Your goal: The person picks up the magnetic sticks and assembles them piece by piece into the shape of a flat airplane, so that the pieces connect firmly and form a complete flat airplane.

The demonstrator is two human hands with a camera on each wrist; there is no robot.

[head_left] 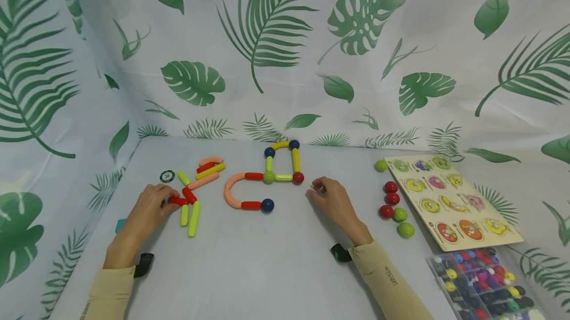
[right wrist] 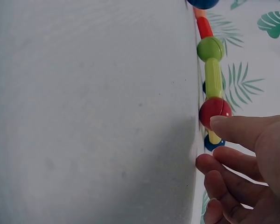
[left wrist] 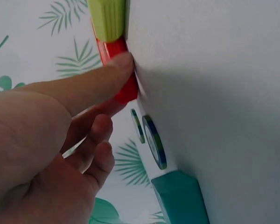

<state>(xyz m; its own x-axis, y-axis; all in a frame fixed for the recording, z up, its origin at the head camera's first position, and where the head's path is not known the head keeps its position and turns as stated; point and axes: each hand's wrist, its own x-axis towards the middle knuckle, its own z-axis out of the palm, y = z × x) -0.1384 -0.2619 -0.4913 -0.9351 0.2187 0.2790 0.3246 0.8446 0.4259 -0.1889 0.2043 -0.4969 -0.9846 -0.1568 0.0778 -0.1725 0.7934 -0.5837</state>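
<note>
My left hand [head_left: 151, 211] pinches a short red rod [head_left: 178, 201] between thumb and forefinger; the left wrist view shows the thumb on this red rod [left wrist: 130, 88]. Near those fingers lie another red rod [head_left: 189, 195], two yellow-green rods [head_left: 193, 219] and more loose rods behind. Loosely curled, my right hand [head_left: 331, 201] holds nothing, a little to the right of a red ball [head_left: 298, 178]. That ball is a corner of a joined figure of rods and balls, with a green ball [head_left: 268, 177] and a curved peach rod [head_left: 231, 191] ending at a dark blue ball [head_left: 267, 205].
Several red and green balls [head_left: 392, 199] lie at right beside a fruit picture board [head_left: 445, 196]. A compartment box of coloured beads [head_left: 481, 280] sits at the near right. Left, a round chip [head_left: 167, 176] and a teal block [left wrist: 179, 196] lie by the hand.
</note>
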